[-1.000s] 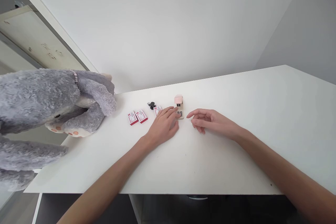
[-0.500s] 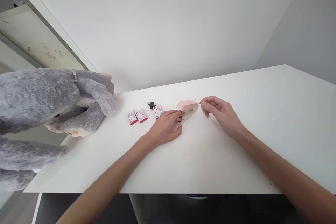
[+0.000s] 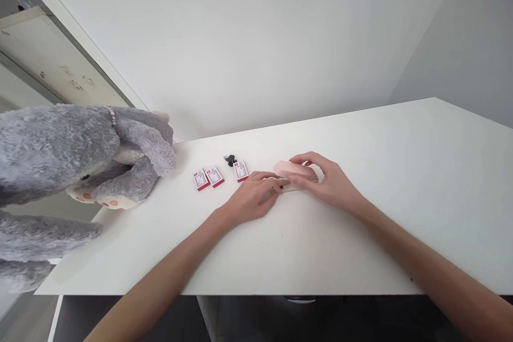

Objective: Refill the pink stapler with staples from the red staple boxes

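A stapler with a pink top [image 3: 294, 169] and a pale base lies on the white desk, its upper arm raised at the left end. My right hand [image 3: 326, 181] is wrapped round its right part, thumb on the near side and fingers over the far side. My left hand [image 3: 254, 195] is closed on the left end of the base, with the fingertips at a small dark part there. Those fingertips partly cover that end. Just left of this hand stands a white and red box [image 3: 241, 170].
Two more white and red boxes, a left one [image 3: 201, 179] and a right one [image 3: 215, 176], sit close together. Behind them lies a small black object [image 3: 231, 160]. A large grey plush toy [image 3: 80, 155] leans over the left side of the white desk [image 3: 385, 155].
My right hand has moved left and closed on the stapler. The stapler has turned so that it lies more sideways. My left hand stays at its left end.
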Available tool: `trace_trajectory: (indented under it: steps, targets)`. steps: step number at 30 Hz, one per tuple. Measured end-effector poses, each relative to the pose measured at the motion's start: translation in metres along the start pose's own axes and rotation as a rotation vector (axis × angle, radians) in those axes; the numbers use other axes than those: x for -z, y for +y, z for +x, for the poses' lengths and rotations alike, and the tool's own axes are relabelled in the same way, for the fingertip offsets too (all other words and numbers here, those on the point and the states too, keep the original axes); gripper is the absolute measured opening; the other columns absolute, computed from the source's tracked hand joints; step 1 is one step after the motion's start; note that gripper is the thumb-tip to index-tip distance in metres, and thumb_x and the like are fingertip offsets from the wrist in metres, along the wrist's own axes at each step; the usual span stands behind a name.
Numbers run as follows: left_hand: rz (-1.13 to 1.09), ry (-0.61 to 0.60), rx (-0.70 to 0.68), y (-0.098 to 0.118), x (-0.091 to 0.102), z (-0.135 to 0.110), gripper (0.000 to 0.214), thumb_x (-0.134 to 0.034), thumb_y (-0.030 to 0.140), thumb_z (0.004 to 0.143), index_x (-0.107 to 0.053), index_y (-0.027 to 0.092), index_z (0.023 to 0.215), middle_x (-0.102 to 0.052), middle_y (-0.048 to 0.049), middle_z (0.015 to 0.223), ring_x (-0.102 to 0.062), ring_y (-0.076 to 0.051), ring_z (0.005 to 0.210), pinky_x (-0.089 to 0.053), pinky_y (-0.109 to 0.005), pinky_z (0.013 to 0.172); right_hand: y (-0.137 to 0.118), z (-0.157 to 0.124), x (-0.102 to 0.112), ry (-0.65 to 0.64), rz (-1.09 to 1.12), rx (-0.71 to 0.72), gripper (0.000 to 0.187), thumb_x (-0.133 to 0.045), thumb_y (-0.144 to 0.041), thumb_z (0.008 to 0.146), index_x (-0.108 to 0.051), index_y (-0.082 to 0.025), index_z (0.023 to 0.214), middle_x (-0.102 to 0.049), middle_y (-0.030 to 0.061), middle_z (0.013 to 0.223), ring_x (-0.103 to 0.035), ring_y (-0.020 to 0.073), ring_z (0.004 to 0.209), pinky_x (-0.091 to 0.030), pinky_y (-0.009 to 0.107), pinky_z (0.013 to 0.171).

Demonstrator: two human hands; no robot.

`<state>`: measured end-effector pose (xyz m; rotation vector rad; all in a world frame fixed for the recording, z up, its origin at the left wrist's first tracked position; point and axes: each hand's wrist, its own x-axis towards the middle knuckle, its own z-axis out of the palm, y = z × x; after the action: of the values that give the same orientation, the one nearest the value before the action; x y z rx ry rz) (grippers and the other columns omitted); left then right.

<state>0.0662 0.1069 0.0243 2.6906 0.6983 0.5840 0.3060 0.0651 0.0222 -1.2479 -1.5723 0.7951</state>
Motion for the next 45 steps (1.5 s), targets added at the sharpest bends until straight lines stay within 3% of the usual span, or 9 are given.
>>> trace_trajectory:
  steps: [4,8,12,19,31,45]
  targets:
    - [0.014,0.106,0.049,0.000,-0.001,0.000,0.014,-0.058,0.018,0.097,-0.065,0.025,0.106,-0.078,-0.0024,0.113,-0.065,-0.022,0.120,-0.048,-0.044,0.106,0.003,0.001,0.000,-0.014,0.030,-0.062,0.030,-0.075,-0.050,0.088,-0.073,-0.032,0.112,-0.073,0.0030,0.122,-0.067,0.0274,0.113,-0.054,0.042,0.092]
    - [0.071,0.265,0.145,-0.001,-0.001,0.002,0.004,-0.064,0.025,0.097,-0.068,0.023,0.098,-0.077,-0.0013,0.096,-0.067,-0.021,0.101,-0.046,-0.043,0.101,0.002,0.002,0.001,-0.035,0.058,-0.092,0.030,-0.076,-0.053,0.087,-0.073,-0.032,0.108,-0.074,0.0021,0.119,-0.067,0.0260,0.110,-0.054,0.040,0.089]
    - [0.042,0.322,0.183,-0.002,-0.003,0.003,0.014,-0.070,0.036,0.097,-0.067,0.022,0.101,-0.076,-0.0003,0.090,-0.064,-0.020,0.090,-0.046,-0.040,0.093,-0.002,0.002,0.001,-0.067,0.072,-0.103,0.031,-0.076,-0.055,0.087,-0.073,-0.031,0.107,-0.075,0.0018,0.117,-0.067,0.0251,0.107,-0.054,0.039,0.086]
    - [-0.013,0.289,0.111,-0.004,-0.004,0.002,0.024,-0.063,0.038,0.100,-0.064,0.021,0.082,-0.068,-0.0011,0.078,-0.058,-0.018,0.079,-0.048,-0.036,0.082,-0.010,0.001,0.002,-0.159,0.059,-0.112,0.026,-0.074,-0.049,0.088,-0.072,-0.031,0.106,-0.075,0.0010,0.116,-0.067,0.0250,0.107,-0.053,0.039,0.088]
    - [-0.011,0.312,0.051,-0.001,-0.004,0.003,0.018,-0.063,0.031,0.098,-0.065,0.022,0.083,-0.067,-0.0016,0.075,-0.057,-0.018,0.074,-0.048,-0.035,0.077,-0.011,0.000,0.003,-0.253,0.095,-0.137,0.032,-0.074,-0.054,0.086,-0.072,-0.030,0.107,-0.075,0.0015,0.112,-0.068,0.0241,0.095,-0.055,0.036,0.078]
    - [-0.114,0.207,0.141,0.007,0.000,0.003,0.019,-0.065,0.033,0.097,-0.065,0.020,0.084,-0.068,-0.0009,0.078,-0.063,-0.016,0.077,-0.050,-0.030,0.073,-0.007,0.002,0.004,-0.294,0.088,-0.170,0.037,-0.071,-0.060,0.088,-0.071,-0.032,0.112,-0.075,0.0022,0.109,-0.069,0.0258,0.094,-0.054,0.039,0.077]
